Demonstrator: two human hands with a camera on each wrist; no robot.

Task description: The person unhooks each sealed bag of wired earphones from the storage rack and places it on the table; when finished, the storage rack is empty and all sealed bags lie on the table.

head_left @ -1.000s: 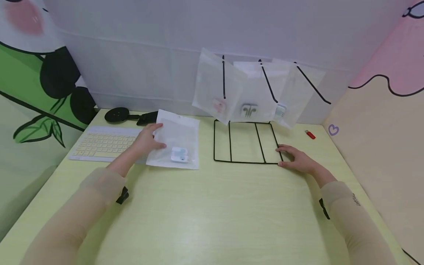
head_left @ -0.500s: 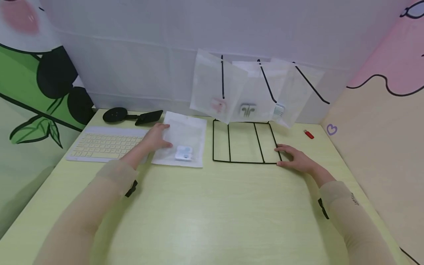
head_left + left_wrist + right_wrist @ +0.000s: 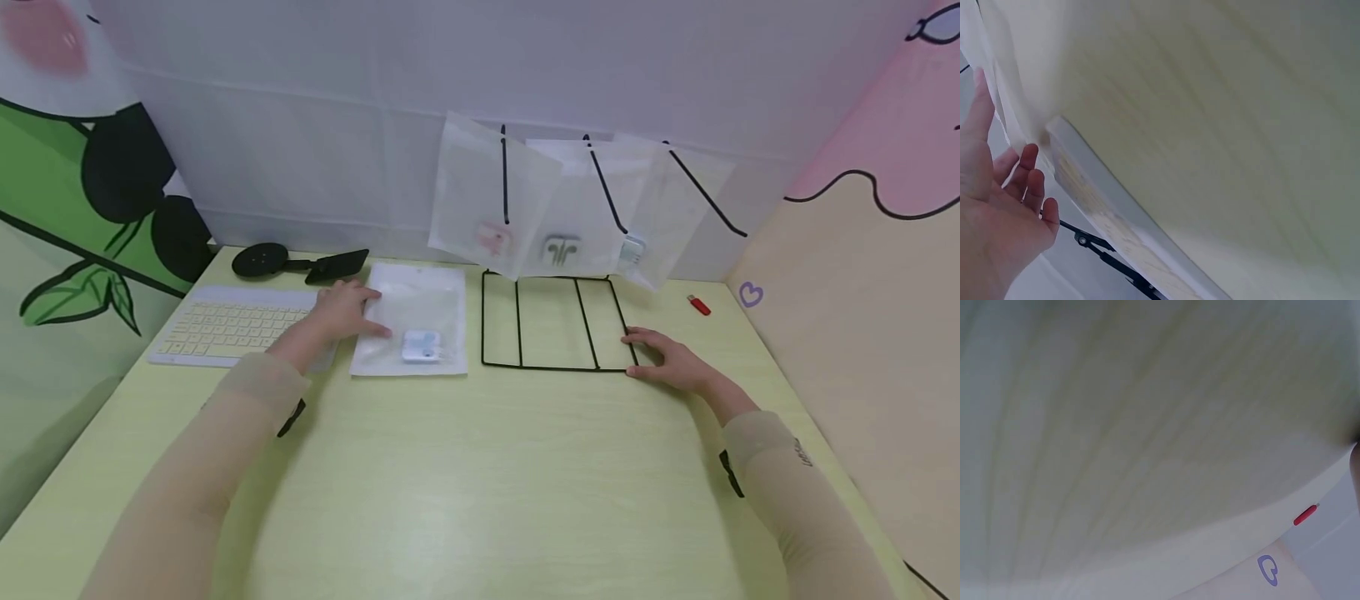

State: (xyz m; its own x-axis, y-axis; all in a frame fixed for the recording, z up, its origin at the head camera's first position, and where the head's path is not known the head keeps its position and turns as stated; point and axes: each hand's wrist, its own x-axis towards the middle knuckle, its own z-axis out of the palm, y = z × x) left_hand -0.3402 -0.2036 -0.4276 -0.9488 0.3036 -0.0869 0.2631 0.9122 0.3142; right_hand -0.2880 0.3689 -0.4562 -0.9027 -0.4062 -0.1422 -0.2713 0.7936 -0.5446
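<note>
A white translucent zip bag [image 3: 416, 300] lies flat in the head view, with a small white earphone case [image 3: 422, 347] inside it. My left hand [image 3: 335, 315] is at the bag's left edge, thumb and forefinger spread apart; in the left wrist view the other fingers of this hand [image 3: 1004, 194] are loosely bent with nothing gripped. To the right lies a black wire rack [image 3: 558, 368]. My right hand [image 3: 671, 360] rests at its near right corner, fingertips and thumb touching the wire. Only a dark sliver of that hand shows in the right wrist view.
Three similar bags [image 3: 495, 183] with small items hang on black hooks [image 3: 606, 187] above the rack. A white keyboard [image 3: 225, 333] and a black folding stand [image 3: 300, 263] are at the left. A red USB stick [image 3: 699, 304] lies at the right, near the wall.
The bag has slid right, away from the keyboard, and turned from tilted to nearly square with the rack. My left hand moved right with it, then slightly back left. My right hand stayed put.
</note>
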